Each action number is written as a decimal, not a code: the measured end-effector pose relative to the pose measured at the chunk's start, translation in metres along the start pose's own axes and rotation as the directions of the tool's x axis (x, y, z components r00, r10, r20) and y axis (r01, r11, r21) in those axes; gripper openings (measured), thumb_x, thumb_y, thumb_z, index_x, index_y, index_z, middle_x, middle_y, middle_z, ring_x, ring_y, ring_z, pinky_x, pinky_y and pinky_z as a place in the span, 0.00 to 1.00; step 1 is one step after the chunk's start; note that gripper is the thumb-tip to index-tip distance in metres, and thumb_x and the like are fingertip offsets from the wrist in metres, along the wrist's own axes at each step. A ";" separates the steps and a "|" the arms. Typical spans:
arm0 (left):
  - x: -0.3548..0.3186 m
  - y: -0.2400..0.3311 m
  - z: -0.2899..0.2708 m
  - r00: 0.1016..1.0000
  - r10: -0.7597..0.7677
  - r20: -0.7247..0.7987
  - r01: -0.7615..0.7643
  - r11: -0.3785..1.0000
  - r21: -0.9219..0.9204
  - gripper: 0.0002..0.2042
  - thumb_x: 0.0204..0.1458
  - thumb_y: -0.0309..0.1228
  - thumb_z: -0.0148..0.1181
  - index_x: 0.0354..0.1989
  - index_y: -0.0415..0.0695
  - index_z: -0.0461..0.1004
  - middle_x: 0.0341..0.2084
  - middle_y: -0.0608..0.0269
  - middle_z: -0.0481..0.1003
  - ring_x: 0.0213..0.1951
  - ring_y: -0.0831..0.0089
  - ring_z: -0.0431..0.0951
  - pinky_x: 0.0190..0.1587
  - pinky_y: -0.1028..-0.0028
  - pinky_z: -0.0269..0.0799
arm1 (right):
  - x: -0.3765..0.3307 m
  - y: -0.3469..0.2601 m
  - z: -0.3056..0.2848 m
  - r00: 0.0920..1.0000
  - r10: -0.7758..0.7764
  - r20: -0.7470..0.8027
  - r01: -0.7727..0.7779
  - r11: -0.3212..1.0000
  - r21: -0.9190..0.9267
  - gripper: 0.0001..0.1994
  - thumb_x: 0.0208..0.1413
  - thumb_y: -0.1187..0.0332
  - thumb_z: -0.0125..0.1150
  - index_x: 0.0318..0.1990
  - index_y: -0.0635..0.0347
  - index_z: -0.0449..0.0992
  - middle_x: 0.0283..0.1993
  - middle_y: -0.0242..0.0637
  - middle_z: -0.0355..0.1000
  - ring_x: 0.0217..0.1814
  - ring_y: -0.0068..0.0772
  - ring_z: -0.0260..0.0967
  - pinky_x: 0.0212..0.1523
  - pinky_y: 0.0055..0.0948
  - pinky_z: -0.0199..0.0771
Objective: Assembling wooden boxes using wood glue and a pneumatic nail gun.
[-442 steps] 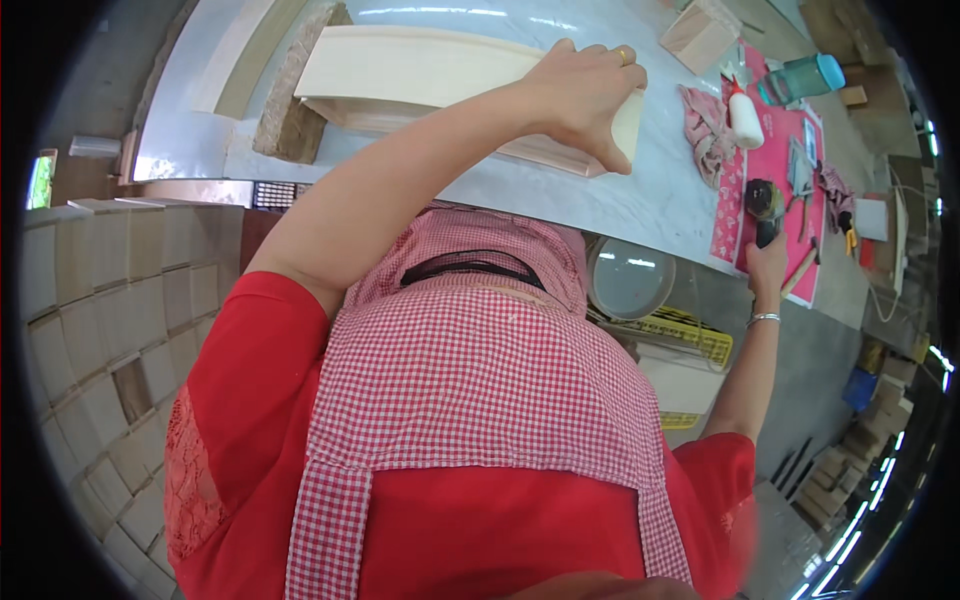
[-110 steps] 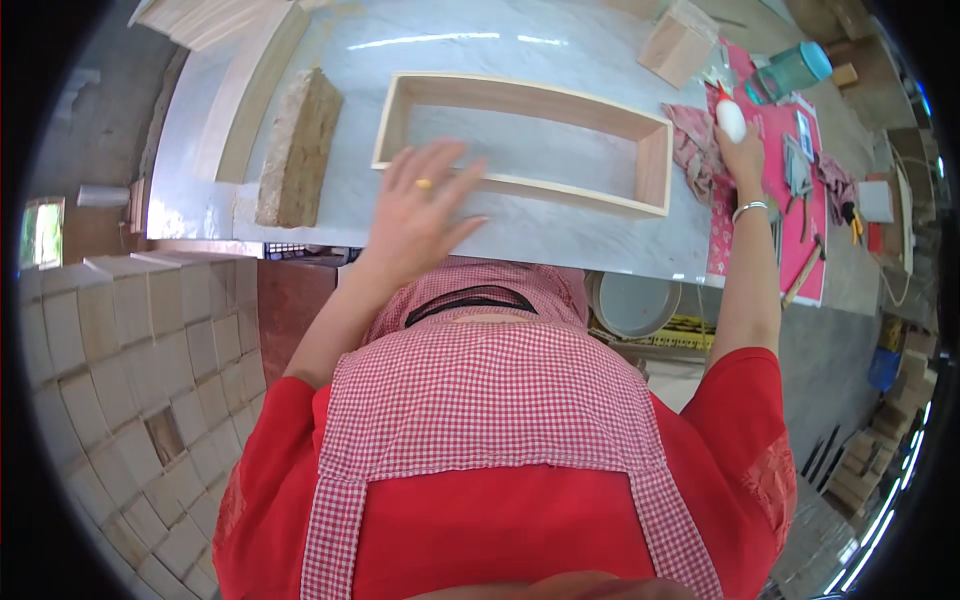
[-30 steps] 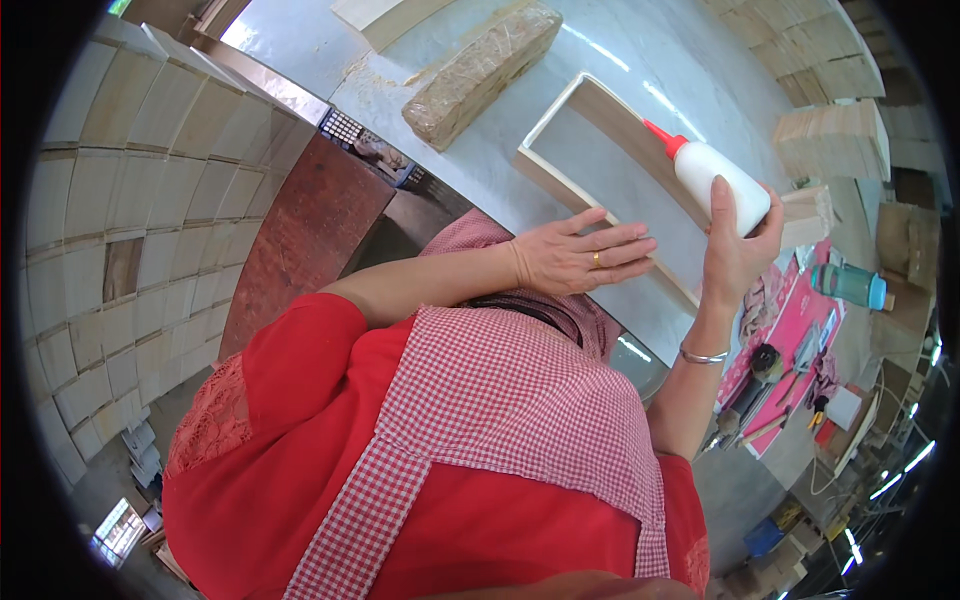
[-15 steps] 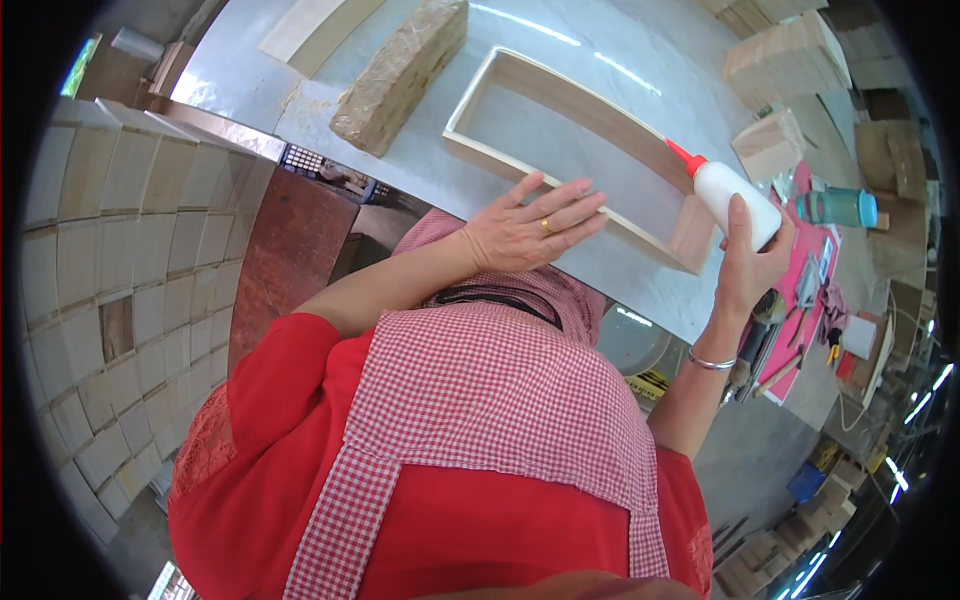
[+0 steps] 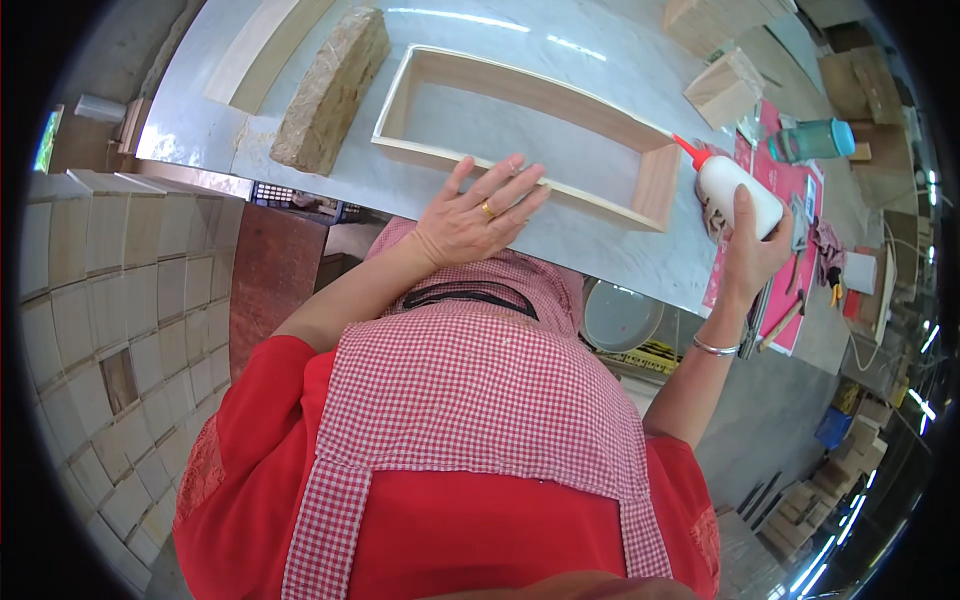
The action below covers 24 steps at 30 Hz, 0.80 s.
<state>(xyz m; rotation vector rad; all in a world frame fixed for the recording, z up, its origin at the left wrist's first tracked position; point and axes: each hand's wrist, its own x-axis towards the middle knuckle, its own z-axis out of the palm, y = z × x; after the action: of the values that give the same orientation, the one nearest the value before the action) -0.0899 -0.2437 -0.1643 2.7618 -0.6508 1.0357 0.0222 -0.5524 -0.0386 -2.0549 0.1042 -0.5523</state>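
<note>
A shallow rectangular wooden frame lies on the grey tabletop, with a whitish line along its left and far rim. My left hand is open, fingers spread, over the frame's near side; whether it presses on the wood I cannot tell. In my right hand is a white glue bottle, my thumb and fingers wrapped round its lower part. The bottle tilts, its red nozzle pointing up and left to the frame's far right corner. Whether the tip touches the rim cannot be made out.
A rough brown block and pale boards lie left of the frame. To the right are a wooden box, a teal bottle and a hammer on a pink sheet. Stacked wooden pieces fill the left side.
The whole view has shifted, so the frame appears farther left. My right hand has brought the nozzle to the frame's far right corner. My left hand stays spread at the near side.
</note>
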 end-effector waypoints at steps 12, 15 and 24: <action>-0.003 0.000 0.003 1.000 -0.006 0.010 0.006 1.000 -0.001 0.28 0.52 0.42 0.61 0.63 0.55 0.68 0.66 0.66 0.64 0.70 0.66 0.59 0.74 0.50 0.29 | -0.010 0.009 -0.025 0.997 -0.075 0.007 0.076 0.995 -0.060 0.22 0.51 0.63 0.75 0.47 0.67 0.72 0.43 0.38 0.73 0.42 0.25 0.70 0.40 0.27 0.75; -0.004 0.000 0.004 0.999 -0.010 0.038 0.010 1.000 0.004 0.28 0.52 0.42 0.61 0.63 0.55 0.68 0.67 0.67 0.64 0.70 0.65 0.59 0.74 0.50 0.29 | -0.021 0.007 -0.035 0.992 -0.120 0.027 0.122 0.986 -0.111 0.21 0.53 0.63 0.73 0.48 0.66 0.72 0.43 0.37 0.72 0.41 0.23 0.70 0.34 0.23 0.73; -0.004 0.000 0.005 1.000 -0.014 0.013 0.014 1.000 -0.022 0.29 0.51 0.42 0.62 0.64 0.55 0.67 0.67 0.67 0.63 0.70 0.66 0.58 0.73 0.50 0.28 | -0.059 -0.009 -0.065 0.998 0.029 0.053 -0.023 0.993 -0.119 0.21 0.52 0.65 0.74 0.47 0.66 0.72 0.42 0.37 0.73 0.41 0.26 0.70 0.41 0.27 0.74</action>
<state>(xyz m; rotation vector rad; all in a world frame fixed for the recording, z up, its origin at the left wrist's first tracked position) -0.0899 -0.2438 -0.1705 2.7526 -0.6392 1.0030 -0.0591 -0.5822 -0.0236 -2.1795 0.1342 -0.4831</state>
